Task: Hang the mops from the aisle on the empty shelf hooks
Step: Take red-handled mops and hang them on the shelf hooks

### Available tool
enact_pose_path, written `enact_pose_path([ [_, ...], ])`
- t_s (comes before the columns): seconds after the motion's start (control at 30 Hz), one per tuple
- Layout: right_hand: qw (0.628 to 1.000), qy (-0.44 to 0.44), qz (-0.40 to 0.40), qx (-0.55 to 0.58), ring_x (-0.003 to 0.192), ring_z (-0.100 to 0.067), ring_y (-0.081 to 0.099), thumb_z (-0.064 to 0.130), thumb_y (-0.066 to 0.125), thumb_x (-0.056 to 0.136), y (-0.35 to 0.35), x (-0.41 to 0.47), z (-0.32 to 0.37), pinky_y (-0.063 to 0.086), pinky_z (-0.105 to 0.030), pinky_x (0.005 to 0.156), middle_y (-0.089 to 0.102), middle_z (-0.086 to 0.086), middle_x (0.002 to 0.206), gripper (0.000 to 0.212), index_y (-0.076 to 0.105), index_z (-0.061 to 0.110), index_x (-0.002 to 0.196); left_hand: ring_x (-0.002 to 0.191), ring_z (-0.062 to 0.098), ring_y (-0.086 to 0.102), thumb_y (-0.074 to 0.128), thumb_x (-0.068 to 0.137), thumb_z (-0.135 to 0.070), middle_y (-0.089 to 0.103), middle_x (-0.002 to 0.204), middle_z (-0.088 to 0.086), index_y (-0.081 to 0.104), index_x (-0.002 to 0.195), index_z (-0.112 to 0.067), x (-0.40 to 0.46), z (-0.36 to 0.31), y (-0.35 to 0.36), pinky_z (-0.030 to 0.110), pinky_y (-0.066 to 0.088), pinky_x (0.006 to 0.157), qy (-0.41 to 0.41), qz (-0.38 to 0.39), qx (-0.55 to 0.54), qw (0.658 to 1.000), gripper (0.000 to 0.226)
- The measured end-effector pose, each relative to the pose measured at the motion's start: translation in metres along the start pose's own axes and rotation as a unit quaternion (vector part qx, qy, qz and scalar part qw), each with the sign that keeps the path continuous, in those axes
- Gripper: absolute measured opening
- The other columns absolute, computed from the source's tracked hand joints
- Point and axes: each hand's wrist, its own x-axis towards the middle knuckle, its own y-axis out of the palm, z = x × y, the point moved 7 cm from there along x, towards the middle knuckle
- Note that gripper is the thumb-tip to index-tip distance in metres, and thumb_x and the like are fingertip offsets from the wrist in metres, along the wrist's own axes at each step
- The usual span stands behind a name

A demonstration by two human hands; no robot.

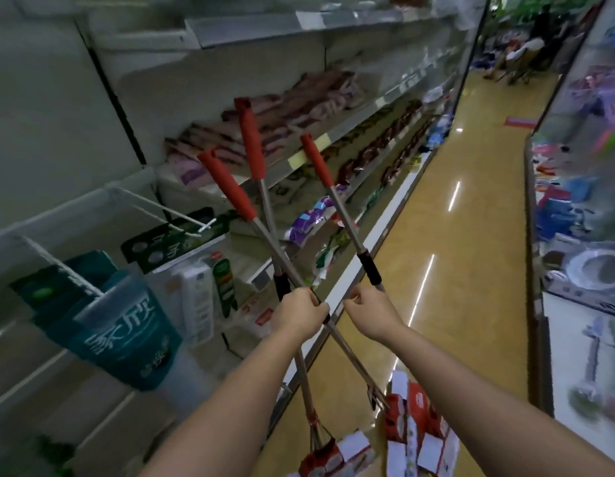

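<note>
From the head camera, a person stood in a shop aisle with both bare arms stretched forward. The left hand (299, 313) had its fingers curled tight round the crossed metal poles of two mops (264, 232), whose red grips pointed up and away toward the shelf (299, 32) on the left. The right hand (366, 313) was loosely closed just beside the pole of a third mop (344, 218); whether its fingers actually clamped that pole could not be told, since the pole passed behind the knuckles. The third pole crossed the other two near the hands and carried a black sleeve above the right hand. The mop heads (413, 425), wrapped in red and white packaging, hung low between the forearms, above the yellow floor (471, 235). On the left, white wire hooks (168, 210) stuck out from the back panel; one held a green card pack (168, 244), and another nearer the camera held a teal bag (123, 332). Packaged goods filled the shelves farther along the aisle.
</note>
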Motion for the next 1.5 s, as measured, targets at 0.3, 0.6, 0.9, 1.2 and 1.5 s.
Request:
enact_pose_path([
  [0.3, 0.996, -0.026, 0.085, -0.028, 0.095, -0.026, 0.057, 0.022, 0.045, 0.091, 0.014, 0.109, -0.014, 0.044, -0.030, 0.073, 0.062, -0.012, 0.113, 0.029, 0.054, 0.010, 0.115, 0.058, 0.017, 0.056, 0.055, 0.091, -0.033, 0.058, 0.065, 0.002, 0.053, 0.065, -0.015, 0.084, 0.016, 0.020, 0.026, 0.040, 0.051, -0.127, -0.051, -0.046, 0.990, 0.031],
  [0.6, 0.999, 0.003, 0.008, -0.053, 0.115, -0.036, 0.051, 0.021, 0.053, 0.088, 0.011, 0.211, -0.041, 0.046, -0.044, 0.096, 0.047, -0.019, 0.131, 0.045, 0.045, 0.001, 0.128, 0.066, 0.023, 0.054, 0.055, 0.088, -0.045, 0.049, 0.066, 0.000, 0.053, 0.089, -0.011, 0.131, 0.068, 0.057, 0.028, 0.039, 0.055, -0.248, -0.046, -0.089, 0.963, 0.034],
  [0.9, 0.996, -0.030, -0.080, -0.007, 0.136, -0.031, 0.027, 0.016, 0.060, 0.084, 0.007, 0.279, -0.015, 0.029, -0.043, 0.112, 0.031, -0.016, 0.145, 0.065, 0.027, 0.005, 0.140, 0.071, 0.021, 0.056, 0.056, 0.089, -0.038, 0.057, 0.081, 0.002, 0.053, 0.101, -0.009, 0.146, 0.064, 0.067, 0.031, 0.046, 0.062, -0.268, -0.132, -0.159, 0.941, 0.032],
  [1.2, 0.995, -0.039, -0.094, 0.011, 0.126, -0.030, 0.039, 0.024, 0.057, 0.089, 0.008, 0.299, -0.017, 0.037, -0.046, 0.107, 0.045, -0.013, 0.133, 0.052, 0.037, 0.009, 0.135, 0.062, 0.028, 0.066, 0.057, 0.087, -0.046, 0.065, 0.075, 0.003, 0.055, 0.077, -0.023, 0.151, 0.056, 0.062, 0.046, 0.060, 0.064, -0.226, -0.151, -0.155, 0.950, 0.025],
  [1.5, 0.980, -0.181, 0.016, 0.082, 0.062, -0.005, 0.049, 0.036, 0.045, 0.094, 0.044, 0.221, -0.019, 0.035, -0.024, 0.054, 0.047, 0.011, 0.071, 0.015, 0.043, 0.021, 0.093, 0.064, 0.003, 0.053, 0.043, 0.095, -0.046, 0.056, 0.072, -0.006, 0.054, 0.093, -0.021, 0.155, 0.012, 0.068, 0.020, 0.042, 0.059, -0.176, -0.187, -0.349, 0.901, 0.027],
])
